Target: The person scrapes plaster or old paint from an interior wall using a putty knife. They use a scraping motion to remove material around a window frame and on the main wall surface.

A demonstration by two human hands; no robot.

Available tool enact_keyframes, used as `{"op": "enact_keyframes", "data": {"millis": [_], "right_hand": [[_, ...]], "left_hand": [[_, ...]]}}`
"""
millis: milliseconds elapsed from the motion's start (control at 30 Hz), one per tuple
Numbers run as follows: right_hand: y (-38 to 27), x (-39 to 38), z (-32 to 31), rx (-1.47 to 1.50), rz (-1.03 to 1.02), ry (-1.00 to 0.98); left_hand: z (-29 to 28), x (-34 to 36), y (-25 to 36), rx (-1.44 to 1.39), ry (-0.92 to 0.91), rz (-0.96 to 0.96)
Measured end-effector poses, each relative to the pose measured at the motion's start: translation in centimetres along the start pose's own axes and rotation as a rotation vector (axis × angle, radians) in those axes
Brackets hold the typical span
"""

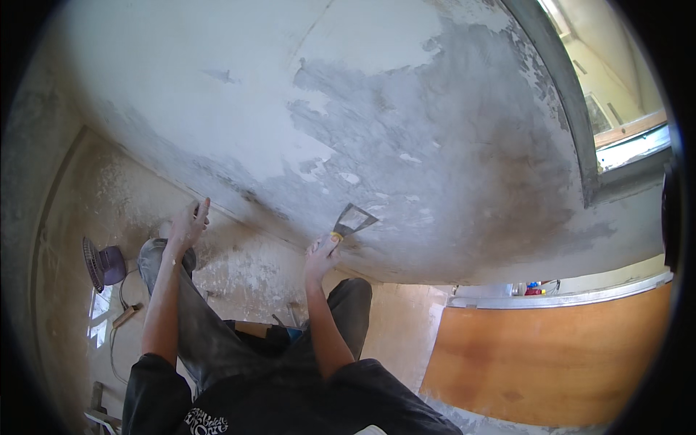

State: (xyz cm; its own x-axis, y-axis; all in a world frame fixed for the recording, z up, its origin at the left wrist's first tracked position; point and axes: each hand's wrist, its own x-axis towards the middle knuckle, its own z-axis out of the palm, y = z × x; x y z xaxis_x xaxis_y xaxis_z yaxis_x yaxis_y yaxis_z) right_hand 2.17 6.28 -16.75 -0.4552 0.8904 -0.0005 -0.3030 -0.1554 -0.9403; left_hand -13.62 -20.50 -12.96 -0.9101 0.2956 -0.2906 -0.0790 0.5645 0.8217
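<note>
My right hand (322, 257) is closed round the handle of a putty knife (352, 219). Its flared metal blade, smeared with pale residue, points up and right at the wall (406, 159); I cannot tell whether it touches. White coating covers part of that wall, with broad grey, rough patches across the middle and right. My left hand (190, 225) is raised above my left knee beside the wall's lower edge. Its fingers are loosely bent and apart, holding nothing, and dusted with white.
A small fan (105, 266) stands on the floor at left, near a power strip (126, 316) with a cord. Dust and white flakes mark the floor (239, 279). An orange-brown wooden panel (544, 355) is at right, below a ledge. A window frame (591, 192) borders the wall at upper right.
</note>
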Motion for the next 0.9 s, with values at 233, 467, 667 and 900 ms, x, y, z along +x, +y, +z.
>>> {"op": "enact_keyframes", "data": {"millis": [233, 467, 667, 900], "right_hand": [[-8.0, 0.0, 6.3, 0.041, 0.024, 0.04], [1.6, -0.7, -2.4, 0.038, -0.022, -0.105], [-10.3, 2.0, 6.3, -0.426, -0.354, 0.016], [3.3, -1.4, -2.6, 0.015, 0.045, 0.03]], "left_hand": [[-0.8, 0.1, -2.5, -0.015, 0.004, -0.029], [-0.2, -0.7, 0.0, 0.083, -0.008, 0.004], [-1.1, 0.4, -4.1, -0.038, 0.016, -0.03], [0.9, 0.3, -2.1, -0.104, -0.034, 0.081]]}}
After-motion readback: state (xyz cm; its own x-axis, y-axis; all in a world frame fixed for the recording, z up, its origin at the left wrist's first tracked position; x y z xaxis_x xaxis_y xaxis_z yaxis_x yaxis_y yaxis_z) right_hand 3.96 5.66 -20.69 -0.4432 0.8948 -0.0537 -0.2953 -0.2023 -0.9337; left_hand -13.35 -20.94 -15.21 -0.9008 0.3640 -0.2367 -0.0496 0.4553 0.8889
